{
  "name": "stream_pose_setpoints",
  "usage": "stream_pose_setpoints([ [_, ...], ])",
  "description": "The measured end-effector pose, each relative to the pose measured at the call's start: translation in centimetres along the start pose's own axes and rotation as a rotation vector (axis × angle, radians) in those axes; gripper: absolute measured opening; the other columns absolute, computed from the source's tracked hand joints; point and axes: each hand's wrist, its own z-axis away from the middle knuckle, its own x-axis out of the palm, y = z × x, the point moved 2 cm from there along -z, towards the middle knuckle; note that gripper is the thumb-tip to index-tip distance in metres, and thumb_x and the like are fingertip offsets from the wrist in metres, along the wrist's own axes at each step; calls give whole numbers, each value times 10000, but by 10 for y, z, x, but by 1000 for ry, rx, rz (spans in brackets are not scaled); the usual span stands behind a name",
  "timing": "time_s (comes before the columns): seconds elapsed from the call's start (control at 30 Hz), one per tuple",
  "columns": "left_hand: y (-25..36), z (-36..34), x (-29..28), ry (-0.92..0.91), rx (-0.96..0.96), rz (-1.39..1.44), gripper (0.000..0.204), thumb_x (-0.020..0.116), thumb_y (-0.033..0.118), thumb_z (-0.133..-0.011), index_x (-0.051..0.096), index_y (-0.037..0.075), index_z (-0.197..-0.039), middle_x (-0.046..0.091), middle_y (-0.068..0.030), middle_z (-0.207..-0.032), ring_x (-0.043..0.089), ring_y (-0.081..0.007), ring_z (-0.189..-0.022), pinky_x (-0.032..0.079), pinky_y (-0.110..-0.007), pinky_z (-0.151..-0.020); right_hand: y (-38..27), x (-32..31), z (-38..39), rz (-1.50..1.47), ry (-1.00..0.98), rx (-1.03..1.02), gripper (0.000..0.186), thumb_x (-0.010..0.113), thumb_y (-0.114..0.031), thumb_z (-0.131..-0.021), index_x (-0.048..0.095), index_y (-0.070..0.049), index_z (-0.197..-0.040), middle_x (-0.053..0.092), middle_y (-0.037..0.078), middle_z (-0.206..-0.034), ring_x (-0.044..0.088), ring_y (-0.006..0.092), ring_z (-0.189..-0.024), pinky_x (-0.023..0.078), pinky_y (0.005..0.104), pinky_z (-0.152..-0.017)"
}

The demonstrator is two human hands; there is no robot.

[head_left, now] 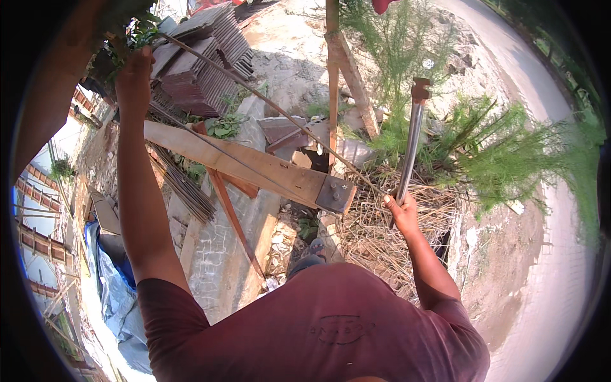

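Your right hand (403, 213) is gripping a steel-shafted tool (412, 139), its blocky, rusty head pointing away from you; a thin rod (237, 77) is running from near your left hand (133, 79) to your right thumb. Leaves (143, 32) are partly hiding your left fingers, so you cannot tell whether they are grasping. A heap of bent rods (375, 226) is lying below the tool; a wooden beam (235, 156) is bearing a bolted metal plate (335, 193). Rubble ground is surrounding this outdoor workspace, with paving (566, 280) curving rightward.
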Motion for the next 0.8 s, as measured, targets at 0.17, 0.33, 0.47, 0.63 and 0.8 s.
stream_pose_setpoints([
  [0.17,50,7,-16,262,430,544,371,513,331,-945,547,-16,-821,482,-38,-715,394,-104,-620,300,-260,-547,16,38,-10,70,98,34,239,695,-242,-842,576,-39,-887,511,-35,-703,434,66,-642,374,235,-579],
  [0.33,47,21,-48,51,746,588,576,408,529,-931,425,25,-652,253,-14,-608,228,-126,-523,196,-284,-484,29,66,12,17,189,45,220,681,-191,-848,604,-33,-980,560,-7,-737,487,74,-656,406,246,-590],
  [0.47,34,25,-44,202,843,653,675,376,674,-862,469,29,-686,239,6,-550,210,-114,-507,167,-283,-473,22,81,2,-8,188,74,248,671,-186,-852,606,-25,-1029,612,18,-829,537,97,-731,437,265,-660],
  [0.63,28,27,-38,126,929,659,649,337,669,-883,493,53,-748,243,21,-530,211,-111,-501,163,-282,-471,25,95,8,10,256,38,236,651,-181,-861,617,-27,-1037,623,17,-900,520,97,-788,422,253,-730],
  [0.8,18,33,-35,182,934,604,636,311,673,-887,458,74,-731,262,11,-535,225,-113,-495,165,-280,-463,34,97,6,27,252,84,246,659,-194,-857,619,-27,-1034,591,1,-827,489,84,-732,410,247,-681],
])
